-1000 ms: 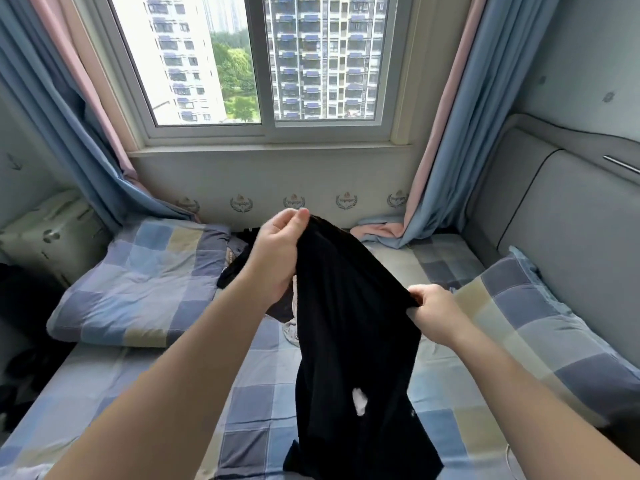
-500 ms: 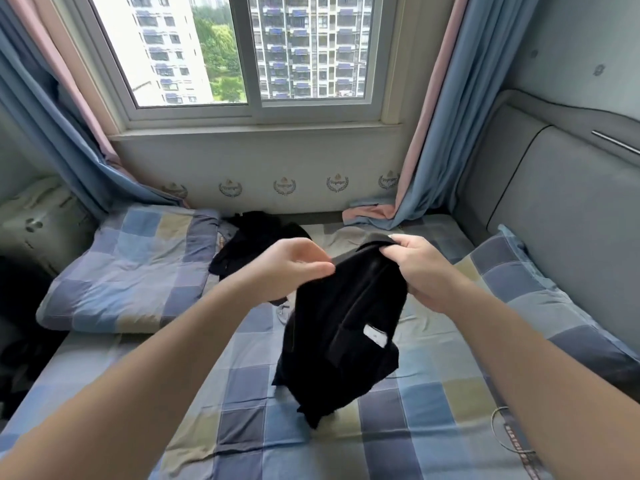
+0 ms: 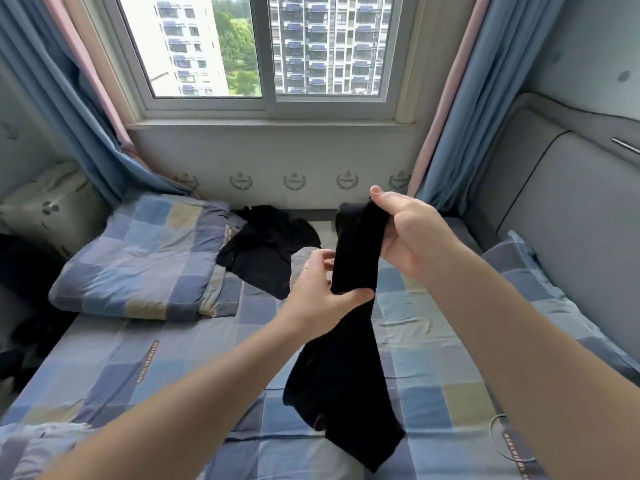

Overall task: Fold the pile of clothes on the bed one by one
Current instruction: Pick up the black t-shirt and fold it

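Right grip: your right hand [image 3: 405,233] is closed round the top end of the black garment [image 3: 346,368], thumb on top and fingers curled beneath, raised above the bed [image 3: 138,358].
Left grip: your left hand [image 3: 318,292] holds the same garment lower down, thumb across its front and fingers wrapped behind. It sits below and left of the right hand.
Black garment: it is gathered into a narrow band between your two hands, then widens into loose folds that hang toward you over the checked sheet. You cannot tell whether its lower end touches the sheet.
Pile of dark clothes [image 3: 270,247]: it lies crumpled on the bed near the wall under the window [image 3: 270,46], beyond your left hand.
Folded quilt [image 3: 145,258]: checked, it lies just left of the pile, touching its edge.
Pillow [image 3: 540,282]: checked, it lies at the right against the grey padded headboard [image 3: 571,209].
Cord [image 3: 498,441]: thin and looped, it lies on the sheet beside your right forearm.
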Demonstrator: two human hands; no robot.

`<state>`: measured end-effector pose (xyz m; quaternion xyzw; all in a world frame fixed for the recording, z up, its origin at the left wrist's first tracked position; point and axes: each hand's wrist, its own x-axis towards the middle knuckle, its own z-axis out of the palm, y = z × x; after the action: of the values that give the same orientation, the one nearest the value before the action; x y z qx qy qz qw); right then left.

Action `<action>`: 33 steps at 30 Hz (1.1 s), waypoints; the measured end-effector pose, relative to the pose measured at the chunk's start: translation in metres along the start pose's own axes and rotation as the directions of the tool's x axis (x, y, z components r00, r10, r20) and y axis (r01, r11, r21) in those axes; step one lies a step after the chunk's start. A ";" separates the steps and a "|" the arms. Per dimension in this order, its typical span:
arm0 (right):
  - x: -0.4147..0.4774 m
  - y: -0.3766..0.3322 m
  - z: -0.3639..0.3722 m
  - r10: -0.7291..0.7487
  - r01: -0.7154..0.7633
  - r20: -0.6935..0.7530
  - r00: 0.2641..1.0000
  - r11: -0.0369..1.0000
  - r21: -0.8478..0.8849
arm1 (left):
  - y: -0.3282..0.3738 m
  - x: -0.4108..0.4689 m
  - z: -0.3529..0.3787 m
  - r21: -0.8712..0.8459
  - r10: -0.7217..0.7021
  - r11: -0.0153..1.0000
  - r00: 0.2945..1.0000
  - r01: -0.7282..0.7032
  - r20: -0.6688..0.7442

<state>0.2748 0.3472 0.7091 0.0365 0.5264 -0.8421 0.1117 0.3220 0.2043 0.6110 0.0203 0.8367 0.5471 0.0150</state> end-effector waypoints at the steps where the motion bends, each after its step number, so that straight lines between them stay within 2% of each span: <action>1: -0.001 -0.002 -0.001 0.004 -0.004 -0.010 1.000 1.000 0.024 | 0.000 -0.001 0.006 0.004 0.005 1.000 1.000 -0.005 -0.008; 4: -0.001 -0.006 -0.002 0.054 -0.047 -0.054 0.997 0.993 0.113 | -0.001 -0.002 0.024 0.024 0.015 1.000 0.998 -0.013 -0.061; 8: 0.004 -0.005 0.001 0.093 -0.073 -0.074 0.993 0.969 0.238 | -0.008 0.001 0.036 0.104 0.000 0.994 0.955 0.032 -0.296; 9: 0.006 -0.004 0.002 0.097 -0.074 -0.082 0.992 0.965 0.251 | -0.010 0.002 0.033 0.137 0.017 0.990 0.948 0.028 -0.317; 11: 0.010 -0.001 0.002 0.093 -0.064 -0.098 0.991 0.962 0.265 | -0.013 0.005 0.022 0.169 0.019 0.985 0.966 0.025 -0.257; 15: 0.020 0.007 -0.022 0.080 -0.033 -0.163 0.983 0.961 0.274 | -0.012 0.012 -0.019 0.043 -0.009 0.999 0.995 0.014 -0.101; 17: 0.019 0.015 -0.039 0.094 -0.063 -0.173 0.980 0.982 0.177 | 0.001 0.015 -0.034 -0.061 -0.008 0.998 0.998 0.005 -0.060; 19: 0.007 0.027 -0.048 0.053 -0.053 -0.138 0.989 0.999 0.003 | 0.018 0.017 -0.044 -0.177 -0.038 0.984 0.999 0.033 -0.026; 21: -0.006 0.044 -0.051 -0.016 0.010 -0.028 0.999 0.978 -0.207 | 0.035 0.017 -0.048 -0.301 -0.059 0.952 0.998 0.060 0.013; 22: -0.012 0.054 -0.050 -0.007 0.025 0.062 0.998 0.953 -0.302 | 0.044 0.016 -0.050 -0.365 -0.063 0.928 0.997 0.075 0.044; 24: -0.018 0.077 -0.047 0.102 -0.001 0.178 0.979 0.868 -0.496 | 0.059 0.015 -0.050 -0.457 -0.057 0.885 0.994 0.093 0.092; 26: -0.022 0.094 -0.044 0.169 -0.017 0.163 0.972 0.742 -0.670 | 0.067 0.017 -0.055 -0.498 -0.057 0.864 0.997 0.075 0.051; 27: -0.022 0.099 -0.046 0.166 -0.015 0.150 0.975 0.717 -0.697 | 0.067 0.020 -0.061 -0.502 -0.061 0.864 0.998 0.049 -0.008; 28: -0.021 0.102 -0.049 0.152 0.001 0.157 0.976 0.716 -0.698 | 0.064 0.025 -0.069 -0.460 -0.042 0.888 0.996 -0.002 -0.083; 29: -0.017 0.103 -0.052 0.127 0.028 0.170 0.977 0.718 -0.696 | 0.058 0.030 -0.079 -0.345 0.008 0.937 0.987 -0.065 -0.163; 30: -0.016 0.101 -0.054 0.091 0.065 0.185 0.979 0.715 -0.696 | 0.050 0.034 -0.089 -0.153 0.089 0.980 0.971 -0.125 -0.224; 32: -0.012 0.093 -0.061 -0.003 0.118 0.167 0.986 0.721 -0.683 | 0.034 0.040 -0.106 0.223 0.229 0.958 0.948 -0.179 -0.223; 33: -0.010 0.086 -0.066 -0.049 0.133 0.142 0.989 0.726 -0.675 | 0.029 0.040 -0.112 0.331 0.261 0.925 0.946 -0.188 -0.192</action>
<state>0.3004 0.3711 0.6062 -0.0810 0.7924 -0.5953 0.1059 0.2772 0.1158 0.6819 0.0544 0.8998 0.4063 -0.1496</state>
